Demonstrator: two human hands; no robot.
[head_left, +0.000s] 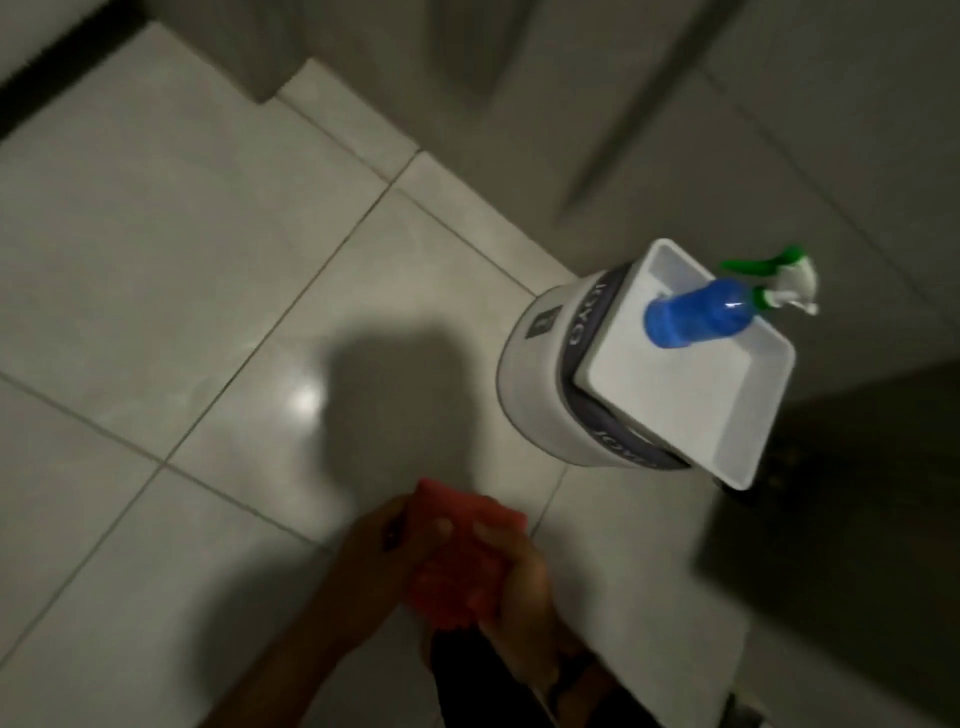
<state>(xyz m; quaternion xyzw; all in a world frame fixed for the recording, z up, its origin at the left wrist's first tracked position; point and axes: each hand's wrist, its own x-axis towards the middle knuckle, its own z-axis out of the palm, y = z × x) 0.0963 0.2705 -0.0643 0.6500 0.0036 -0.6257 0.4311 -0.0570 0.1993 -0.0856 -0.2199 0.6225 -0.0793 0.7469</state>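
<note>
A folded red cloth (457, 556) is held low in the middle of the view, above the tiled floor. My left hand (379, 551) grips its left side with the thumb laid on top. My right hand (519, 577) grips its right side, thumb pressed on the cloth as well. A blue spray bottle (696, 312) with a white and green trigger head (784, 280) stands in a white rectangular tray (727, 415). The tray rests on top of a white bucket (530, 364) to the right. The picture is blurred.
Pale glossy floor tiles (182, 260) fill the left and middle. A dark mat or drain area (831, 519) lies at the right, beside the bucket. Grey wall or door panels (675, 104) rise behind. A dark trouser leg (483, 680) shows below the hands.
</note>
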